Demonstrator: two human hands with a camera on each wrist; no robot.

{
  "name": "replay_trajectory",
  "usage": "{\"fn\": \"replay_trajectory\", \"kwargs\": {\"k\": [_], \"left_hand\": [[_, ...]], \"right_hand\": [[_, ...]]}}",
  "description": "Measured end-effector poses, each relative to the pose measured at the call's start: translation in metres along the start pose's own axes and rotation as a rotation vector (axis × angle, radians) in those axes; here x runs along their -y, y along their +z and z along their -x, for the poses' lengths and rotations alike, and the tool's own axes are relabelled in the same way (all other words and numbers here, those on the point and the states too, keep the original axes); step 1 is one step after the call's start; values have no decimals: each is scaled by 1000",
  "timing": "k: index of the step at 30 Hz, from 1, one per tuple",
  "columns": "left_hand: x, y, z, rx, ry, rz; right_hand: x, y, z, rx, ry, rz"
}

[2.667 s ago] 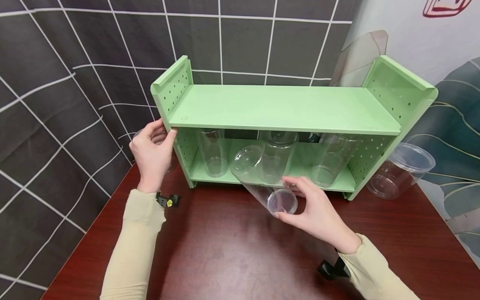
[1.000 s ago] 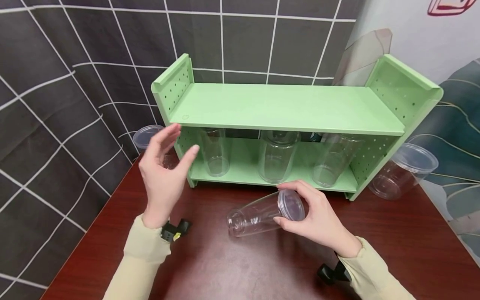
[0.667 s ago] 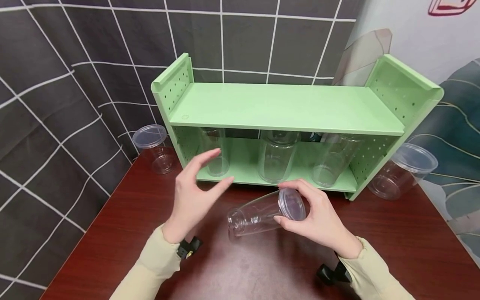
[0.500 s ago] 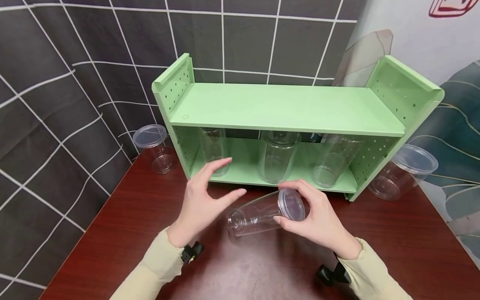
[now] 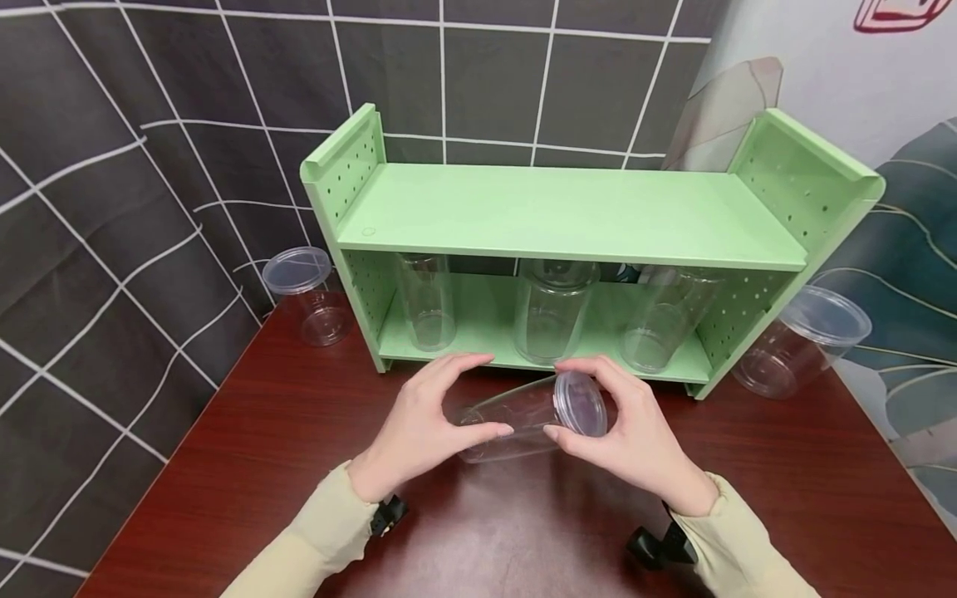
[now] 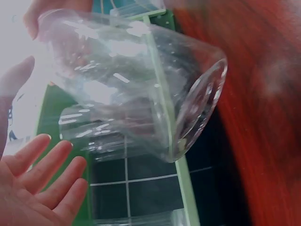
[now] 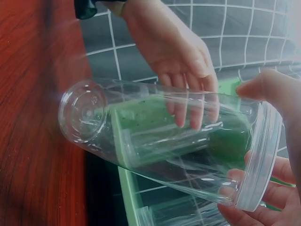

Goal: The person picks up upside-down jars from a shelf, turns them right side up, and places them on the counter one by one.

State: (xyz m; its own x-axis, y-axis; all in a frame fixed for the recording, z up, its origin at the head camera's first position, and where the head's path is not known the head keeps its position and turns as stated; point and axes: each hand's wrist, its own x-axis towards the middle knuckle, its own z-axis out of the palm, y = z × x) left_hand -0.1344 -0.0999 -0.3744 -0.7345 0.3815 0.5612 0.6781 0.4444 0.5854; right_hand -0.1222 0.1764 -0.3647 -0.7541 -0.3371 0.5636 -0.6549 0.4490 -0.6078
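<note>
A tall clear plastic jar (image 5: 525, 407) with a pale lid (image 5: 580, 404) lies tilted in the air over the table, its base pointing left. My right hand (image 5: 635, 436) grips it at the lid end, thumb in front and fingers behind. My left hand (image 5: 419, 428) is at the base end, thumb and fingers spread around it. In the left wrist view the left hand's straight fingers (image 6: 49, 174) stand apart from the jar. The right wrist view shows the jar's round base (image 7: 83, 113) and the right fingertips (image 7: 233, 186) below the lid.
Behind the hands stands a green two-tier shelf (image 5: 561, 212). Its lower tier bears three clear jars, a left one (image 5: 429, 307), a middle one (image 5: 552, 324) and a right one (image 5: 658, 336). Lidded jars flank it: one left (image 5: 321, 320), one right (image 5: 792, 345), on the brown table (image 5: 478, 531).
My left hand has left the shelf's left side and moved right and down to the jar's base end. My right hand has brought the jar down and forward from the shelf.
</note>
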Motion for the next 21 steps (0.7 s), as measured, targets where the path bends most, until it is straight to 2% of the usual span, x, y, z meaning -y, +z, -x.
{"fn": "replay_trajectory", "kwargs": {"k": [8,15,21], "left_hand": [[3,10,3,109,11,-58],[7,12,5,144,-1,-64],[10,15,6,171,23,-62]], "right_hand": [[1,2,-1,-7,-7,-5],[5,3,-1,-15,-20,-14],[6,4,-1,-22,-44,-17]]}}
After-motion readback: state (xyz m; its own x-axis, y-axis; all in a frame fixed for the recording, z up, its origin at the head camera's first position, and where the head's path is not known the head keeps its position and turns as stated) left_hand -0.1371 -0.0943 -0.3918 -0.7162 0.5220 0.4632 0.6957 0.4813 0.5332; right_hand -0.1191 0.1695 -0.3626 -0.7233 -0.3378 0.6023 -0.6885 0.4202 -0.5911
